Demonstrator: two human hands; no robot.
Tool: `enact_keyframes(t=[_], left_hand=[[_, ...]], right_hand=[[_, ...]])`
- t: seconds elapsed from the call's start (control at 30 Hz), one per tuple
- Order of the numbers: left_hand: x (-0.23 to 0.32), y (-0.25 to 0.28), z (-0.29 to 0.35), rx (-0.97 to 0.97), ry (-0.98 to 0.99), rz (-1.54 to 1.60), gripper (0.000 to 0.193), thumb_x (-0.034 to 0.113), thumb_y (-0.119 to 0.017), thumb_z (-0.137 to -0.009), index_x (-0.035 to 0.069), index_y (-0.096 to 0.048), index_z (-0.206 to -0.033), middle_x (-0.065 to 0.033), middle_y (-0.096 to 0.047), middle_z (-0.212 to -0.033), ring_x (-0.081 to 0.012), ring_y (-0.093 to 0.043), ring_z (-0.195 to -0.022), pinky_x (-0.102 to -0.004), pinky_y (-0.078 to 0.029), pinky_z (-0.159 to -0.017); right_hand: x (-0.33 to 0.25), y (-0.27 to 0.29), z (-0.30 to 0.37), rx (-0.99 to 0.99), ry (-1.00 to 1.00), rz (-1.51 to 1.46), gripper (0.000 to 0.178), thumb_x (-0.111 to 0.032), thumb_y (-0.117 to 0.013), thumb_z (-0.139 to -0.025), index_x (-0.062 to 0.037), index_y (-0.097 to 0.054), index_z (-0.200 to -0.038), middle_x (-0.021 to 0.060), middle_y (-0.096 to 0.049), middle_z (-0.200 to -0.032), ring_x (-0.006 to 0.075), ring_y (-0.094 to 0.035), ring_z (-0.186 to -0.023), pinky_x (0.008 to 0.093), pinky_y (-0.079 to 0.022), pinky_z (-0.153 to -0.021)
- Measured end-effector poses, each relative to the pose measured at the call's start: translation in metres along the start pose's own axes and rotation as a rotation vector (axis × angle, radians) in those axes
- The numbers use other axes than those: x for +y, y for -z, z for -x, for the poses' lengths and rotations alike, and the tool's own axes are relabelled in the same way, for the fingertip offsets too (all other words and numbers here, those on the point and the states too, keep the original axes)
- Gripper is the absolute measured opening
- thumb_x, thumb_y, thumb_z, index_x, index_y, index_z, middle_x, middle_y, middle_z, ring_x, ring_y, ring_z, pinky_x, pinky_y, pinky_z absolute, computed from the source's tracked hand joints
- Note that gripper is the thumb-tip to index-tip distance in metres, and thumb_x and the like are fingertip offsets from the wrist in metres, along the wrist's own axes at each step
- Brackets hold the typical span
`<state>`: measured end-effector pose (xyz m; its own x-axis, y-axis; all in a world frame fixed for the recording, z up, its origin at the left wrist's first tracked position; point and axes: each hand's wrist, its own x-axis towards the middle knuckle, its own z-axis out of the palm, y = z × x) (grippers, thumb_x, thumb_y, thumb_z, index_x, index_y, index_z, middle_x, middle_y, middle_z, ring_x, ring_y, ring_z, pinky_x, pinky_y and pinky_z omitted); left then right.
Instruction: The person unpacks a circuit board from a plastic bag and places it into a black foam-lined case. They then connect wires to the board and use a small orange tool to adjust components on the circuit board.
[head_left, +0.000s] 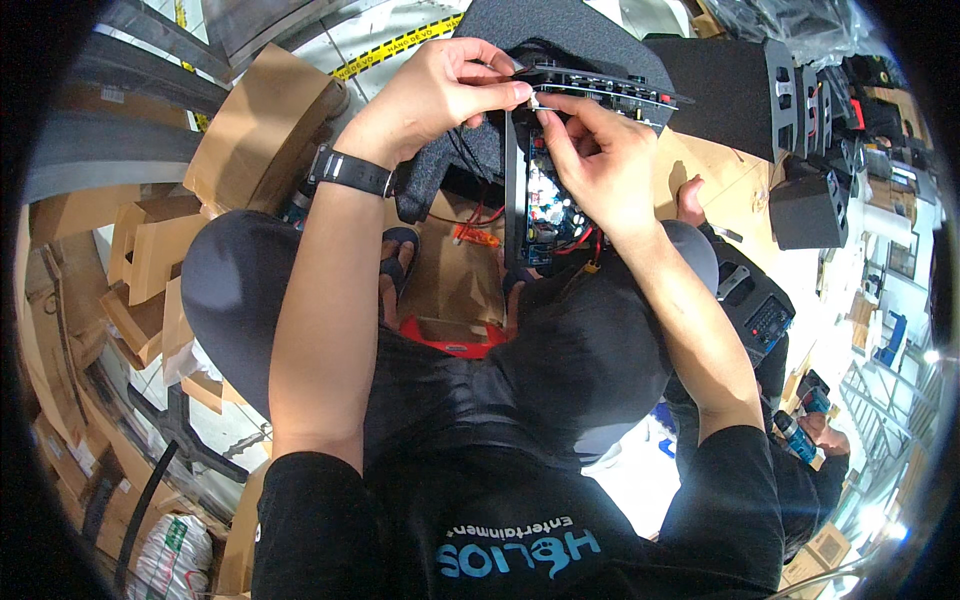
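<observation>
Left hand: our left hand point(445, 90) pinches the top edge of the black panel point(600, 88), fingers closed on it.
Right hand: our right hand point(595, 160) grips the circuit board point(540, 205) just under that panel, fingers curled on it.
Board position: held over our knees, above the cardboard sheet point(455, 270).
Wiring: red wires point(470, 222) hang from the board's left edge.
Wrist: black watch point(350, 172).

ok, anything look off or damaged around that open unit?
Nothing looks damaged. The circuit board sits exposed, with red wires trailing loose beside it. Both the left hand and right hand pinch the black panel at its top.
</observation>
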<state>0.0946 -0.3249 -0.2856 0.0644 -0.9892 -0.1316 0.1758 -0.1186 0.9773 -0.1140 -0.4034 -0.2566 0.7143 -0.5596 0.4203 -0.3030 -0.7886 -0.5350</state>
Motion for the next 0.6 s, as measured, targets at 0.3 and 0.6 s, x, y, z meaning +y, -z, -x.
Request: enact_keyframes(t=[0.3, 0.6], left_hand=[[-0.002, -0.004, 0.000, 0.087, 0.001, 0.018, 0.036, 0.025, -0.088, -0.085, 0.002, -0.072, -0.107, -0.0032, -0.075, -0.089, -0.0041, -0.058, -0.067, -0.0183, -0.044, -0.057], [-0.012, -0.011, 0.005, 0.120, -0.034, 0.028, 0.021, 0.025, -0.080, -0.093, 0.009, -0.072, -0.105, 0.0017, -0.075, -0.092, -0.0021, -0.061, -0.077, -0.0176, -0.042, -0.061]], right_hand=[[0.001, 0.001, 0.000, -0.051, -0.040, -0.024, 0.015, -0.011, -0.075, -0.094, -0.0051, -0.078, -0.108, -0.0004, -0.064, -0.063, 0.0036, -0.055, -0.052, 0.0225, -0.042, -0.050], [0.001, 0.000, 0.000, -0.012, 0.008, -0.024, 0.014, -0.010, -0.075, -0.093, -0.0050, -0.078, -0.106, 0.0020, -0.065, -0.063, 0.0073, -0.055, -0.050, 0.0244, -0.043, -0.049]])
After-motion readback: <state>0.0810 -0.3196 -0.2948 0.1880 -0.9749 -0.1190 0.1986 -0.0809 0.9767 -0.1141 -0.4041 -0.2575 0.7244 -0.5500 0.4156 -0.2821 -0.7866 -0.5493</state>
